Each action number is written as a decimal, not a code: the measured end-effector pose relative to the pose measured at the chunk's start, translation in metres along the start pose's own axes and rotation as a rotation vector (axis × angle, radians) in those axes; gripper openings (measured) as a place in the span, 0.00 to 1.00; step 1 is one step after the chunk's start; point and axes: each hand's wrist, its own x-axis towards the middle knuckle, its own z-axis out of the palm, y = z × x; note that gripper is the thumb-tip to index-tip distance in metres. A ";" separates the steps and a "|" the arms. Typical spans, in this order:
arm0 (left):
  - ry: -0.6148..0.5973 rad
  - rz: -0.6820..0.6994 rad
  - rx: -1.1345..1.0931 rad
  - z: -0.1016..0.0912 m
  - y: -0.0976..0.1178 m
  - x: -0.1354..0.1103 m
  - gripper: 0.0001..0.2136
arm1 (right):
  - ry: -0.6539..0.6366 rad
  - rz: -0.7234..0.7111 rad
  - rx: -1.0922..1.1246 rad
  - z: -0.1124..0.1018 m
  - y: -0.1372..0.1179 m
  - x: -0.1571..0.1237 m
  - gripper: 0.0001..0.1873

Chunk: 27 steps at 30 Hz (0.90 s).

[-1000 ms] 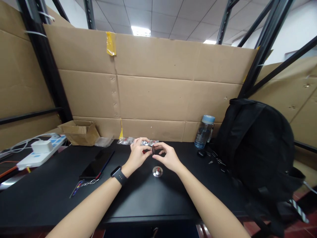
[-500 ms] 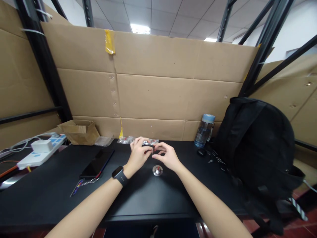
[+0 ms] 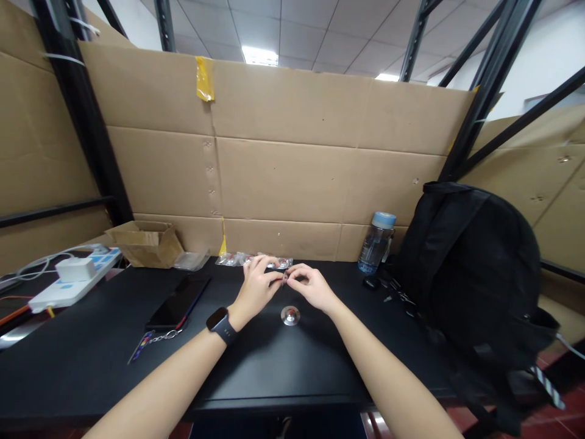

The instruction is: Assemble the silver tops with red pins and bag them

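Above the middle of the table, both my hands meet at a small thin disc [image 3: 285, 278], mostly hidden by the fingers and seen almost edge-on. My left hand [image 3: 260, 283], with a dark watch on its wrist, pinches its left side between thumb and fingers. From the right, my right hand [image 3: 311, 286] has its thumb and fingertips closed on the same piece. Just below the hands, a round shiny metal disc [image 3: 290, 316] with a domed centre and a bit of red on it lies on the table, touched by neither hand.
Behind the hands, small clear packets [image 3: 233, 260] lie along the cardboard wall. On the left are a phone [image 3: 179, 302], a paper bag [image 3: 146, 244] and a power strip [image 3: 75, 283]. A water bottle [image 3: 375, 244], keys [image 3: 388, 297] and a black backpack [image 3: 470, 274] stand at right.
My right thumb and fingers have drawn in closer together on the small disc, which has turned slightly. The left hand and the metal disc on the table look almost unmoved.
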 end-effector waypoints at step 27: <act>-0.446 -0.027 -0.011 -0.005 -0.058 -0.006 0.18 | 0.014 -0.009 -0.418 -0.004 0.028 0.003 0.05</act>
